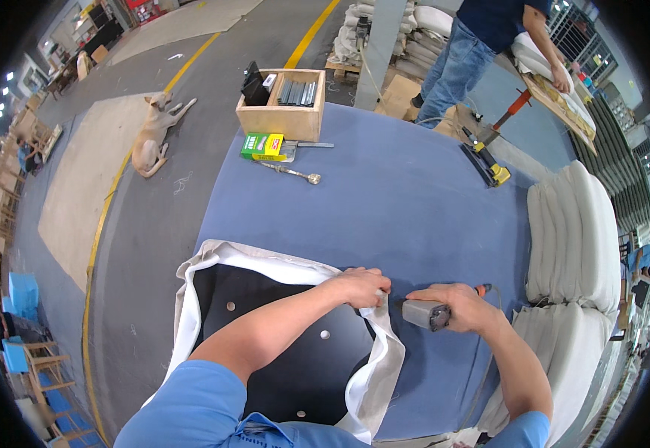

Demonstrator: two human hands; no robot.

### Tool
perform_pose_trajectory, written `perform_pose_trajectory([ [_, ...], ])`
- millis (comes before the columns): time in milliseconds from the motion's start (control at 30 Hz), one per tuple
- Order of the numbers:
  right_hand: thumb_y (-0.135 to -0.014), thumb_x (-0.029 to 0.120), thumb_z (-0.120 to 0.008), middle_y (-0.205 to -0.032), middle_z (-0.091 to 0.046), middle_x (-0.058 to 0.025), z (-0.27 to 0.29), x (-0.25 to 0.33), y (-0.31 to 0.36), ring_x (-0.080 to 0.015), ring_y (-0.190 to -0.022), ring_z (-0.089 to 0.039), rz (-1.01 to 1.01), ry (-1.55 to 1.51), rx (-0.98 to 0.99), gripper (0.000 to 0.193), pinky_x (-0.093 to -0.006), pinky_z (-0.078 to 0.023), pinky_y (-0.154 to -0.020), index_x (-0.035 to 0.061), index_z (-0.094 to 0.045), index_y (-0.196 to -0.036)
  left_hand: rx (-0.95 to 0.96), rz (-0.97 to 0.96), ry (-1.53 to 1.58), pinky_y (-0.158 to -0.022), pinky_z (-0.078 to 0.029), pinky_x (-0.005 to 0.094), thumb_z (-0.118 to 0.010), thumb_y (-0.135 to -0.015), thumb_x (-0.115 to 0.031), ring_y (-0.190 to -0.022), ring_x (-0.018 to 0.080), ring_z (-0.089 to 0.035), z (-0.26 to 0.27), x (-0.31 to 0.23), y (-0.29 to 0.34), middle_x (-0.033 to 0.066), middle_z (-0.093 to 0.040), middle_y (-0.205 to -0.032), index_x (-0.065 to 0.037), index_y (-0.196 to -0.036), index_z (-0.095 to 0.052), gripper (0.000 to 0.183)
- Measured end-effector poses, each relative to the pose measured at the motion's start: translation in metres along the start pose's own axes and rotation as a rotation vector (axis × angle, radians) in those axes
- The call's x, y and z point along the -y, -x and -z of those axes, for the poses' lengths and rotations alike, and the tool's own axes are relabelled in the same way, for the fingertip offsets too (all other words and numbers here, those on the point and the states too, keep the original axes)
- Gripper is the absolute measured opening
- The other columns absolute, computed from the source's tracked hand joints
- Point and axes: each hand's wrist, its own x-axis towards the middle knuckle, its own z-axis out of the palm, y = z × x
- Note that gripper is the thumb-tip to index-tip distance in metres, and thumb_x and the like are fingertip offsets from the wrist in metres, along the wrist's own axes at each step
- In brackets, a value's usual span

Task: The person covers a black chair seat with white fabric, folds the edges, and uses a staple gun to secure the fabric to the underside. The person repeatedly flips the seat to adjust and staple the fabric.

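Note:
On the blue-covered table [355,201] before me lies a seat panel [306,377], black with round holes. White padding [265,272] and beige fabric [391,358] are turned up around its edges. At the panel's far right corner, the fingers of my left hand [362,287] are closed on the fabric edge. A grey staple gun [423,313] is gripped in my right hand [463,305], just right of that corner and apart from the fabric. An orange hose fitting [483,290] shows beyond my right hand.
A wooden box [280,122] of staple strips stands at the table's far left, near a green carton [263,144] and a metal fitting [293,173]. A yellow-black staple gun [489,166] lies far right. White cushions [571,231] are stacked right. Beyond are a person [456,67] and a dog [153,138].

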Motion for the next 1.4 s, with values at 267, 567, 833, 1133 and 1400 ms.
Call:
perform_pose_trajectory([
  [267,-0.070,0.001,-0.078,-0.115,-0.075,-0.0095,0.016,0.009,-0.046,-0.0350,-0.106,-0.071,0.030,0.023,0.118,0.069,-0.0462,-0.057,-0.092,0.0191,-0.067,-0.136,-0.033,0.008,-0.011,-0.112,-0.043,0.0504,-0.069,-0.094,-0.034,-0.132,0.0347,-0.055,-0.005,0.005,-0.001,0.0103,-0.060,-0.138,-0.018,-0.141,-0.063,0.050],
  [567,-0.072,-0.002,-0.075,-0.122,-0.074,-0.0099,0.010,0.009,-0.053,-0.0351,-0.110,-0.070,-0.011,0.053,0.178,0.068,-0.0473,-0.057,-0.092,0.0207,-0.066,-0.135,-0.030,-0.015,-0.005,-0.111,-0.045,0.0484,-0.068,-0.095,-0.033,-0.130,0.0345,-0.058,-0.001,0.003,0.003,0.0105,-0.060,-0.138,-0.019,-0.141,-0.063,0.049],
  [833,-0.077,0.002,-0.075,-0.115,-0.076,-0.0086,0.008,0.019,-0.060,-0.0362,-0.106,-0.071,-0.080,0.121,0.216,0.060,-0.0491,-0.056,-0.089,0.0247,-0.066,-0.132,-0.061,-0.058,-0.033,-0.108,-0.047,0.0483,-0.070,-0.093,-0.033,-0.126,0.0364,-0.060,-0.009,0.006,-0.007,0.0133,-0.062,-0.134,-0.016,-0.138,-0.064,0.049],
  [1133,-0.079,0.000,-0.075,-0.122,-0.070,-0.0160,-0.040,0.019,0.021,-0.0410,-0.113,-0.066,-0.227,-0.068,-0.313,0.063,-0.0489,-0.054,-0.094,0.0160,-0.062,-0.139,-0.497,-0.191,0.130,-0.111,-0.046,0.0454,-0.072,-0.091,-0.019,-0.127,0.0361,-0.058,-0.025,0.010,0.045,0.0152,-0.063,-0.133,-0.010,-0.139,-0.062,0.050],
  [1400,-0.075,-0.010,-0.070,-0.134,-0.054,-0.0201,-0.190,0.004,0.135,-0.0453,-0.116,-0.062,-0.802,-0.011,-0.697,0.081,-0.0500,-0.052,-0.097,0.0143,-0.051,-0.151,0.108,-1.096,1.089,-0.109,-0.044,0.0592,-0.066,-0.101,-0.015,-0.125,0.0373,-0.058,-0.054,-0.133,0.294,0.0136,-0.066,-0.132,-0.005,-0.128,-0.068,0.030],
])
